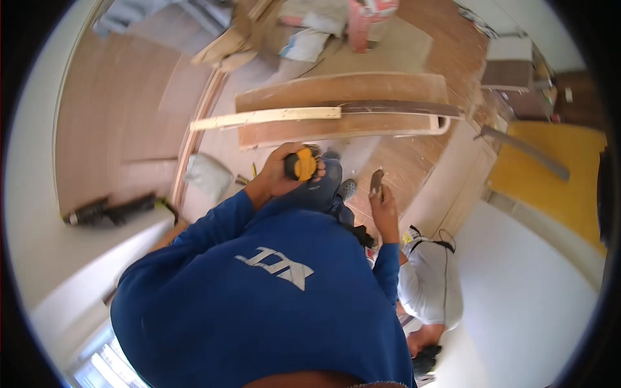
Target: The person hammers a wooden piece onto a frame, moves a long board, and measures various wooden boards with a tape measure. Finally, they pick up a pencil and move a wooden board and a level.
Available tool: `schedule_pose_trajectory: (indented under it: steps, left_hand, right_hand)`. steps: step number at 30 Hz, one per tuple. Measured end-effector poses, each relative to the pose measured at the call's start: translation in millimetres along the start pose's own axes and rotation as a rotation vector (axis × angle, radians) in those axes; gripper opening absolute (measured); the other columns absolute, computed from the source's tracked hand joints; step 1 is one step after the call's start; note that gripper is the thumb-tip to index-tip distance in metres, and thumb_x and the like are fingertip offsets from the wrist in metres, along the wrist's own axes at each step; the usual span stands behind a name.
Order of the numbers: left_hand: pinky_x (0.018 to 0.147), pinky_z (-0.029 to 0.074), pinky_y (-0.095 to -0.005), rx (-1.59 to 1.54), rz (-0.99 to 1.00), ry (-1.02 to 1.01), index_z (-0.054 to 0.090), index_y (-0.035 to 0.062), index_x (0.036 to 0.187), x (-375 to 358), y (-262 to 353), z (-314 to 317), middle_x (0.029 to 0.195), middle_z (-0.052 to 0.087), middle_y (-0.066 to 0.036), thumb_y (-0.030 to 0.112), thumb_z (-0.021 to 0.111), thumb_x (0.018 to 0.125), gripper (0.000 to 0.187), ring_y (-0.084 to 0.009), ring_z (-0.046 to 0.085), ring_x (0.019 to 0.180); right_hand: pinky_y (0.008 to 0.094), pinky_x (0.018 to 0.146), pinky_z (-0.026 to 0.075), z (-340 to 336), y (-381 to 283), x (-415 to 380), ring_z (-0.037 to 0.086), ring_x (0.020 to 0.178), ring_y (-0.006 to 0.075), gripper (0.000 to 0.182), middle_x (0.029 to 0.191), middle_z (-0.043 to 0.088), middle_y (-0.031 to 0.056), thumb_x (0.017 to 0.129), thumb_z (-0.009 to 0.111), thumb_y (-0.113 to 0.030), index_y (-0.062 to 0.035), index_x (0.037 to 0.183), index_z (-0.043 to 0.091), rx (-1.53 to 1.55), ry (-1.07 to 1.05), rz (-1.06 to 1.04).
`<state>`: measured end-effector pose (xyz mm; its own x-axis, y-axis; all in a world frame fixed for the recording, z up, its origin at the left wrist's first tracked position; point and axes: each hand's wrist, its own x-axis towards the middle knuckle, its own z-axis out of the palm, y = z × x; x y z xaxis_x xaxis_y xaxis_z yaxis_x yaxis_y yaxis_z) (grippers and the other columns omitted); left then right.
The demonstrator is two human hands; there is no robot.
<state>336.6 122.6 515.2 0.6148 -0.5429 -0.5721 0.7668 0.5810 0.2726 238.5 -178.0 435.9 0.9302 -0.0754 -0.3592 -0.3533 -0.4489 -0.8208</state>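
Observation:
I look down over my blue sweatshirt (259,291). My left hand (278,173) is shut on a yellow and black tool (301,164), held above my jeans-clad knee (328,184). Further right, my right hand (385,208) grips a small flat brownish piece (376,182) that points upward. Ahead of both hands lie stacked curved brown boards (349,90), and a pale wooden strip (265,118) rests across them.
Another person in a white shirt (430,291) bends low at my right. A black tool (110,210) lies on a white ledge at left. A grey bag (207,174) sits on the wooden floor. There is a yellow sheet (550,168) at right and clutter and bags (310,35) at the far end.

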Motion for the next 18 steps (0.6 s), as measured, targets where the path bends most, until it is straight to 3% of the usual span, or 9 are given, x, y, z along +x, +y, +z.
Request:
schedule_pose_trajectory:
  steps: [1,2,5,9,11,14,15,17,18]
  left_hand:
    - [0.088,0.054,-0.0436,-0.035,0.012,0.002,0.061,-0.0001,0.118,0.2,-1.3,5.2,0.106,0.068,-0.020,0.041,0.058,0.095,0.048,-0.0321,0.067,0.097]
    - [0.085,0.056,-0.0434,-0.071,0.024,-0.002,0.062,-0.0006,0.116,2.2,-4.1,8.0,0.106,0.069,-0.020,0.038,0.061,0.094,0.044,-0.0319,0.069,0.095]
    - [0.086,0.055,-0.0424,-0.082,0.077,-0.014,0.060,-0.0001,0.120,17.7,-14.2,-4.8,0.106,0.067,-0.017,0.036,0.058,0.097,0.043,-0.0295,0.068,0.093]
    - [0.086,0.056,-0.0419,-0.062,0.239,0.016,0.060,-0.0002,0.119,26.5,-20.8,-15.8,0.107,0.068,-0.017,0.036,0.061,0.097,0.042,-0.0290,0.069,0.091]
    - [0.085,0.057,-0.0401,-0.133,0.220,0.128,0.060,-0.0005,0.117,15.4,-16.5,-4.2,0.102,0.069,-0.017,0.037,0.061,0.097,0.043,-0.0280,0.069,0.091]
    - [0.081,0.057,-0.0382,-0.270,0.304,0.156,0.060,-0.0002,0.116,6.8,-25.9,-7.6,0.100,0.069,-0.015,0.036,0.063,0.097,0.041,-0.0266,0.069,0.089]
    - [0.081,0.057,-0.0377,-0.294,0.327,0.146,0.060,0.0001,0.116,4.6,-30.4,-7.9,0.099,0.069,-0.015,0.035,0.064,0.097,0.040,-0.0262,0.069,0.088]
    - [0.081,0.057,-0.0376,-0.365,0.434,0.208,0.060,0.0000,0.116,-0.9,-46.5,-4.2,0.100,0.069,-0.015,0.036,0.063,0.097,0.041,-0.0262,0.069,0.088]
    - [0.082,0.056,-0.0375,-0.396,0.504,0.247,0.060,-0.0002,0.117,1.8,-53.8,-1.5,0.101,0.069,-0.015,0.036,0.062,0.098,0.041,-0.0262,0.068,0.088]
  right_hand:
    - [0.0486,0.085,0.050,-14.0,-16.5,14.0,0.063,0.100,0.0491,0.041,0.106,0.065,0.0320,0.093,0.062,-0.017,0.0037,0.127,0.057,0.002,-0.045,-0.014]
    - [0.0486,0.085,0.050,-27.6,-32.7,25.0,0.063,0.100,0.0491,0.041,0.106,0.065,0.0320,0.093,0.062,-0.017,0.0037,0.127,0.057,-0.022,-0.090,-0.034]
    - [0.0473,0.086,0.050,-53.1,-70.7,55.9,0.064,0.101,0.0471,0.040,0.108,0.067,0.0295,0.094,0.060,-0.013,0.0034,0.130,0.055,-0.283,-0.061,-0.223]
    - [0.0453,0.084,0.051,-68.9,-113.7,88.6,0.066,0.097,0.0429,0.039,0.108,0.067,0.0278,0.094,0.060,-0.012,0.0032,0.129,0.057,-0.402,-0.178,-0.219]
    - [0.0444,0.084,0.051,-71.4,-123.5,109.5,0.067,0.095,0.0406,0.038,0.107,0.068,0.0270,0.094,0.060,-0.012,0.0034,0.129,0.057,-0.427,-0.235,-0.212]
    - [0.0296,0.061,0.045,-74.0,-108.6,144.3,0.051,0.069,0.0121,0.031,0.087,0.057,0.0080,0.094,0.060,-0.011,0.0028,0.122,0.059,-0.337,-0.383,-0.177]
    - [0.0296,0.061,0.045,-71.2,-110.3,156.1,0.051,0.069,0.0121,0.031,0.087,0.057,0.0080,0.094,0.060,-0.011,0.0028,0.122,0.059,-0.354,-0.422,-0.195]
    - [0.0374,0.079,0.050,-74.3,-112.9,177.6,0.064,0.089,0.0323,0.038,0.103,0.066,0.0216,0.094,0.061,-0.013,0.0025,0.129,0.058,-0.339,-0.562,-0.229]
    - [0.0394,0.085,0.050,-71.2,-125.4,188.8,0.065,0.096,0.0364,0.038,0.107,0.066,0.0235,0.095,0.062,-0.016,0.0029,0.128,0.058,-0.450,-0.590,-0.463]
